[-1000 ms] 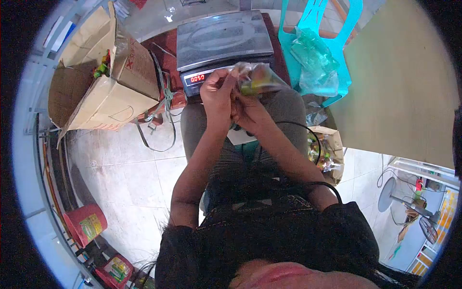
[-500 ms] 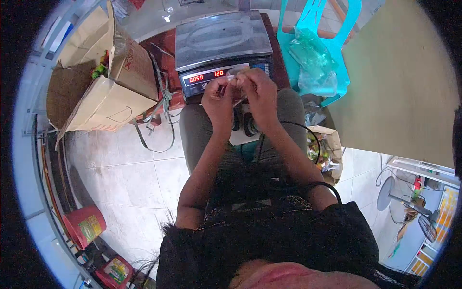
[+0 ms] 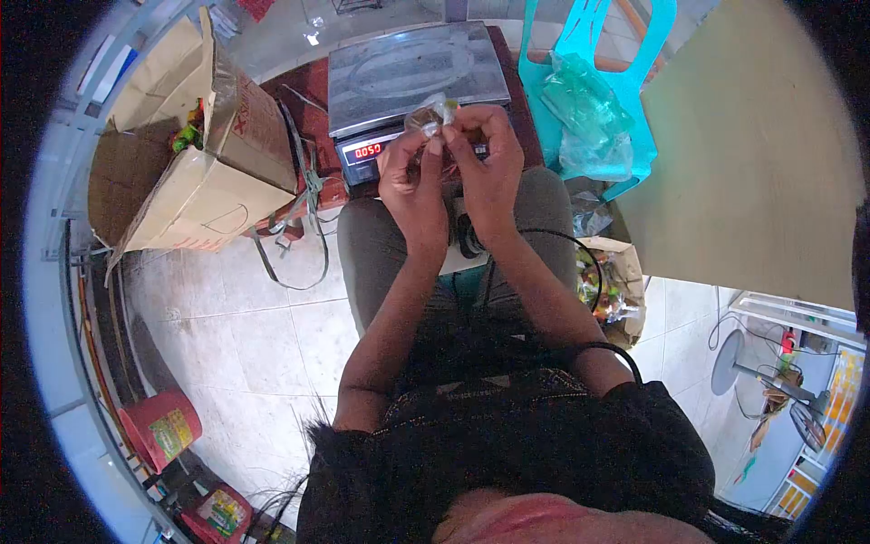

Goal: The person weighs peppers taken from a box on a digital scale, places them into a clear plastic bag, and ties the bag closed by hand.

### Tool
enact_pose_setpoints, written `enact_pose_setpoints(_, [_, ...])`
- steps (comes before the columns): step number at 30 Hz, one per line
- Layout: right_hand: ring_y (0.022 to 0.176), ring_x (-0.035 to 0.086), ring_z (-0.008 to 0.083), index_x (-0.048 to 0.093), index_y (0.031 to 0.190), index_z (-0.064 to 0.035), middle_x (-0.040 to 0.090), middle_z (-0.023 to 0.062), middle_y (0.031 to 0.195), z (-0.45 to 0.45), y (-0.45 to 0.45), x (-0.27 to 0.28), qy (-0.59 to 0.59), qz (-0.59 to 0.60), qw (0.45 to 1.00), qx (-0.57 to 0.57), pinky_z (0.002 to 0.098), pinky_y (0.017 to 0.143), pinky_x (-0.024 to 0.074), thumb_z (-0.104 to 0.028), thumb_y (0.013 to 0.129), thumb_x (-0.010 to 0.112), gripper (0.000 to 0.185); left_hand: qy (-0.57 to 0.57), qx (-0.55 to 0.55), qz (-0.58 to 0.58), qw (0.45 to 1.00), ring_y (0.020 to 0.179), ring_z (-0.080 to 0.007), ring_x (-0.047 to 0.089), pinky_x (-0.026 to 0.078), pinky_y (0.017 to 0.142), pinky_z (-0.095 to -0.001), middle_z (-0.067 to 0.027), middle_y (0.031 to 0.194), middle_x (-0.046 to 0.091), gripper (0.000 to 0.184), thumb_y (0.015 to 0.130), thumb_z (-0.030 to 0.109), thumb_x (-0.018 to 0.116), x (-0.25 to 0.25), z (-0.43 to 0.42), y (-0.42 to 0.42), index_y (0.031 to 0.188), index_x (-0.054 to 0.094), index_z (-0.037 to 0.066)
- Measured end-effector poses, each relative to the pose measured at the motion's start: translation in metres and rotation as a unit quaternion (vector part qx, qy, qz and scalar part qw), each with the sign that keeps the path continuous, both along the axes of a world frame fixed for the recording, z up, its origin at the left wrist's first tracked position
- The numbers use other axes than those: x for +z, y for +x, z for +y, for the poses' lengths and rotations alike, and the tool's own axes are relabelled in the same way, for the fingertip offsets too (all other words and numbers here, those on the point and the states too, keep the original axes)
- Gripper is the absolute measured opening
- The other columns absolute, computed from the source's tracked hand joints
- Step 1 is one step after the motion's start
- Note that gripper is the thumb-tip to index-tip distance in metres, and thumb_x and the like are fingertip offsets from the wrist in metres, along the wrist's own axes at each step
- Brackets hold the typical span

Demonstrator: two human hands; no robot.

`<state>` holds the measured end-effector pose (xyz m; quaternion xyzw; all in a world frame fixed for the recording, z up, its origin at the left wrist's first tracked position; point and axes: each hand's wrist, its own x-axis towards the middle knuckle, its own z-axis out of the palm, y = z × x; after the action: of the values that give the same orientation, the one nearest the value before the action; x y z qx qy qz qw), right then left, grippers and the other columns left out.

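Between my two hands is a small clear plastic bag [image 3: 430, 115] with something brownish inside. My left hand [image 3: 410, 186] pinches it from the left, thumb up against the fingers. From the right, my right hand [image 3: 490, 163] grips the plastic with thumb and forefinger, and the thumbs nearly meet. Both hands are raised in front of the digital weighing scale [image 3: 417, 72], covering part of its panel. The red display [image 3: 368, 151] reads 0.050 on the part that shows. Nothing lies on the metal pan.
An open cardboard box [image 3: 217, 172] with colourful packets stands at left. On the turquoise chair [image 3: 639, 136] at right lie plastic bags [image 3: 587, 113]. Another box [image 3: 616, 281] of packets sits by my right leg, near a wooden board [image 3: 743, 163]. A strap [image 3: 313, 181] hangs beside the scale.
Both hands have risen slightly, and the bag now stands up above the fingertips, more in sight. The right part of the display, which read 1.20, is now covered.
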<state>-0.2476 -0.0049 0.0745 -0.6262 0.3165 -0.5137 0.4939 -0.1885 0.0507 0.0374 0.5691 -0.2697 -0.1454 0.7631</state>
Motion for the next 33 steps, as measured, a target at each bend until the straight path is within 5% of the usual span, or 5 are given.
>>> enact_pose_setpoints(16, [0.085, 0.062, 0.027, 0.062, 0.097, -0.0034, 0.062, 0.0113, 0.092, -0.026, -0.002, -0.007, -0.074, 0.065, 0.993, 0.066, 0.0357, 0.077, 0.0487, -0.001, 0.078, 0.064, 0.019, 0.11, 0.05, -0.331, 0.936, 0.11, -0.0305, 0.047, 0.033, 0.096, -0.0402, -0.0173, 0.125, 0.051, 0.037, 0.094, 0.022, 0.052, 0.018, 0.007, -0.007, 0.121, 0.059, -0.003])
enact_pose_setpoints(19, [0.078, 0.059, 0.014, 0.061, 0.094, -0.0008, 0.063, 0.0069, 0.083, -0.027, 0.002, -0.01, -0.112, 0.064, 0.991, 0.037, 0.0286, 0.074, 0.0473, -0.002, 0.082, 0.062, 0.012, 0.095, 0.041, -0.325, 0.94, 0.106, -0.0298, 0.049, 0.035, 0.095, -0.04, -0.0168, 0.123, 0.053, 0.037, 0.093, 0.02, 0.053, 0.021, 0.009, -0.008, 0.121, 0.06, -0.002])
enact_pose_setpoints(25, [0.08, 0.06, 0.0154, 0.06, 0.093, -0.0003, 0.062, 0.0076, 0.086, -0.024, 0.0, -0.01, -0.096, 0.079, 0.991, 0.046, 0.029, 0.074, 0.0471, -0.004, 0.083, 0.062, 0.011, 0.061, 0.072, -0.272, 0.958, 0.1, -0.0224, 0.056, 0.044, 0.089, -0.0325, -0.0123, 0.11, 0.058, 0.018, 0.091, 0.009, 0.058, 0.02, 0.005, 0.0, 0.107, 0.063, 0.002])
enact_pose_setpoints(28, [0.087, 0.061, 0.0311, 0.058, 0.092, -0.0013, 0.06, 0.0138, 0.091, -0.022, -0.001, -0.011, -0.131, 0.072, 0.987, 0.066, 0.0382, 0.078, 0.0472, -0.006, 0.081, 0.063, 0.013, 0.052, 0.049, -0.217, 0.974, 0.092, -0.0209, 0.056, 0.044, 0.085, -0.0325, -0.011, 0.094, 0.059, 0.009, 0.086, 0.004, 0.062, 0.021, 0.001, 0.015, 0.094, 0.059, 0.001])
enact_pose_setpoints(33, [0.081, 0.06, 0.015, 0.059, 0.092, -0.0013, 0.062, 0.0078, 0.088, -0.029, -0.004, -0.019, -0.16, 0.084, 0.98, 0.088, 0.0285, 0.074, 0.047, -0.002, 0.082, 0.064, 0.011, 0.044, 0.008, -0.148, 0.988, 0.078, -0.0134, 0.056, 0.046, 0.074, -0.0269, -0.0068, 0.083, 0.059, 0.019, 0.079, -0.004, 0.064, 0.022, -0.001, 0.02, 0.096, 0.057, 0.002])
